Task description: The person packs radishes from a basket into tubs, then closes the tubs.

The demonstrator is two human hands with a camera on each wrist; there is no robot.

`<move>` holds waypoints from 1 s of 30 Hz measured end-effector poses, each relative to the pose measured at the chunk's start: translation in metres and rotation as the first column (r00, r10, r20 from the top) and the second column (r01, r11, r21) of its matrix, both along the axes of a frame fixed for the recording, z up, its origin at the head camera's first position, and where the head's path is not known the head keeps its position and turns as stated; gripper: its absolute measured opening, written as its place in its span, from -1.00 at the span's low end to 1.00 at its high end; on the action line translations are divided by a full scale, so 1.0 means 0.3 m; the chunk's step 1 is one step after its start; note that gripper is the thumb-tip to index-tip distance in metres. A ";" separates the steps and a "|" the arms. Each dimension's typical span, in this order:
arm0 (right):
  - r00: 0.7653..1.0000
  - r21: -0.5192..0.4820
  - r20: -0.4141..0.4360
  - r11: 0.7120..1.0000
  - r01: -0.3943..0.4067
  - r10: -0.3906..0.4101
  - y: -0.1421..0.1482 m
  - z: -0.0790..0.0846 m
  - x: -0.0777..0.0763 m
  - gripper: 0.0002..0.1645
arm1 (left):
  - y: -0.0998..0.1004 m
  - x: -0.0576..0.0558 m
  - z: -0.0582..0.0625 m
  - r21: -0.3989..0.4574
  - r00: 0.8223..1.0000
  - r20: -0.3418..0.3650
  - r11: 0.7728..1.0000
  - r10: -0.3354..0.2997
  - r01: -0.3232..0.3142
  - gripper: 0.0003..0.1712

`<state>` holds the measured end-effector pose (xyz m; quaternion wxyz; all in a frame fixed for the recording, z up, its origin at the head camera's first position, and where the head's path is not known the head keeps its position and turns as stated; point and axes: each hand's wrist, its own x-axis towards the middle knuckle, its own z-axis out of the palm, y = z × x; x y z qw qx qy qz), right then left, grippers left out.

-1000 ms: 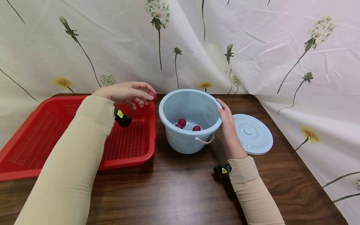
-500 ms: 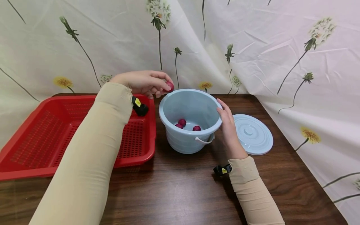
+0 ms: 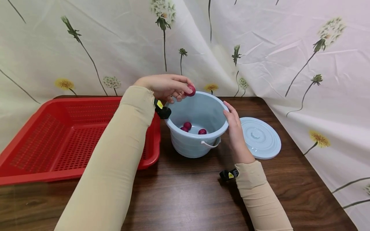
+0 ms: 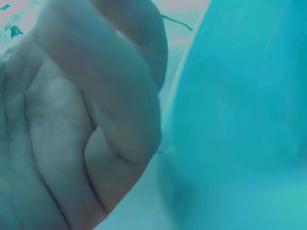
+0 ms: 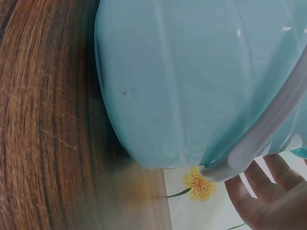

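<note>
My left hand point(image 3: 170, 86) pinches a dark red plum point(image 3: 190, 90) between thumb and fingertips, above the far left rim of the light blue bucket point(image 3: 189, 146). In the left wrist view the curled fingers point(image 4: 120, 96) show close beside the bucket wall point(image 4: 235, 105), and the plum is hidden. Several more plums point(image 3: 202, 132) lie on the bucket's floor. My right hand point(image 3: 234, 128) holds the bucket's right rim. In the right wrist view its fingers point(image 5: 261, 184) lie against the outer wall, near the pale handle point(image 5: 268, 124).
A red perforated basket point(image 3: 34, 176) stands on the left, partly behind the left sleeve. The round blue lid point(image 3: 260, 138) lies flat on the dark wooden table point(image 3: 179, 192), right of the bucket. A flower-print cloth point(image 3: 202, 38) hangs behind and along the right side.
My left hand has carried the plum rightward from above the red basket to over the bucket's rim, rising and then dipping slightly. The right hand and the bucket have stayed still.
</note>
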<state>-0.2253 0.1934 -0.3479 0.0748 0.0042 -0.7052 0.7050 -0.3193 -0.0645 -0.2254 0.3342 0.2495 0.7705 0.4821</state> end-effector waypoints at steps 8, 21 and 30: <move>1.000 -0.001 0.025 1.000 -0.007 0.007 0.001 0.002 0.000 -0.36 | 0.092 0.004 -0.017 0.047 1.000 -0.007 0.999 0.002 -0.002 -0.69; 0.999 -0.006 0.034 1.000 -0.009 0.009 0.000 0.003 -0.001 -0.37 | 0.179 0.007 -0.068 -0.001 1.000 0.012 1.000 0.004 -0.004 -0.66; 0.999 -0.004 0.043 1.000 -0.016 0.016 0.007 0.006 0.001 -0.37 | 0.198 0.010 -0.095 -0.178 0.998 -0.035 0.983 0.043 -0.048 -0.62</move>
